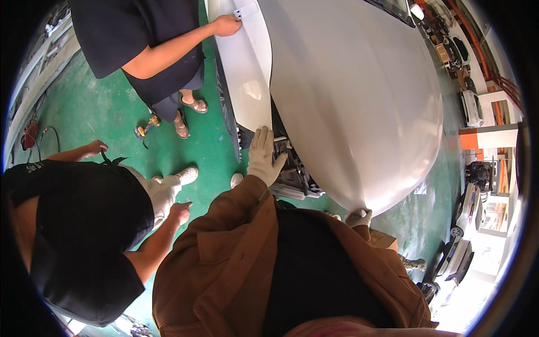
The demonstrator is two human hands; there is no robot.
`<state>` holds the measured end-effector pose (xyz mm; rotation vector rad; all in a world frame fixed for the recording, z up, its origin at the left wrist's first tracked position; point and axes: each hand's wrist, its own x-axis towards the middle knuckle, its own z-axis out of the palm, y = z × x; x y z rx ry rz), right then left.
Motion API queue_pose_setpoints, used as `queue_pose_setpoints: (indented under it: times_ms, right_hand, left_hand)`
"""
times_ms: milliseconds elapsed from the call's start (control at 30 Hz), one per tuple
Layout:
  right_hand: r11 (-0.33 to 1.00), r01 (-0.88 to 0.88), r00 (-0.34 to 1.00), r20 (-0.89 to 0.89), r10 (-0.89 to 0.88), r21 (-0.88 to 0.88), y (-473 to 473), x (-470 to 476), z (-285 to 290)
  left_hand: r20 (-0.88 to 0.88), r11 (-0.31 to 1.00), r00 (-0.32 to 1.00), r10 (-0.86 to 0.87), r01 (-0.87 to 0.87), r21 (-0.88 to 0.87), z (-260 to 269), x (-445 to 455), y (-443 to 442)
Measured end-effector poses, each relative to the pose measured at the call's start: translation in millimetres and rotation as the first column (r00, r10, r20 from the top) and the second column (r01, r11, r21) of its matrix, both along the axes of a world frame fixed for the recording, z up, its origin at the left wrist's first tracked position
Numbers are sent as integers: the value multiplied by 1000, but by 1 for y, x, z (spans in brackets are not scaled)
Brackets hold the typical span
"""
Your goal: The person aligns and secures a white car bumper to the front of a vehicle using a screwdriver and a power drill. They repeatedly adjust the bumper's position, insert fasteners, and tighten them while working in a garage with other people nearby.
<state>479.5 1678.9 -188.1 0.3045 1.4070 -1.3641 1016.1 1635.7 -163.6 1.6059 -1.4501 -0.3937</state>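
Before me is the front of a white car, its large hood (349,97) slightly raised over the engine bay edge. My left hand (266,158), in a pale work glove, lies flat with fingers extended on the front tip of the fender (248,80). Dark plastic front-end parts (294,177) show between fender and hood. My right hand (358,217), gloved too, grips the front edge of the hood. Farther up the fender, a co-worker's hand (228,26) holds a small white card (246,12) with dark marks against the panel.
A co-worker in dark clothes (168,50) stands beside the fender; another in a black shirt (84,236) stands at my left. A yellow and black cordless power tool (147,126) is on the green floor (97,101). A cardboard box (383,240) sits at lower right. Parked cars (467,206) line the right.
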Motion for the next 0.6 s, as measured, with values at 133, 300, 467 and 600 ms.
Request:
queue_pose_setpoints:
  times_ms: [133, 300, 467, 600]
  right_hand:
    - [995, -21, 1000, 16, 20, 99, -1, 4, 16]
    - [987, -127, 990, 67, 121, 100, -5, 9, 28]
    - [974, -144, 990, 27, 142, 174, -5, 13, 39]
    - [828, -492, 724, -401, 561, 269, 4, 17, 51]
  left_hand:
    - [15, 996, 996, 88, -88, 0, 10, 4, -26]
    - [-7, 981, 981, 192, -192, 13, 17, 24, -75]
    - [-45, 970, 970, 237, -239, -49, 11, 44, -103]
    - [-133, 955, 956, 263, -278, -107, 4, 55, -110]
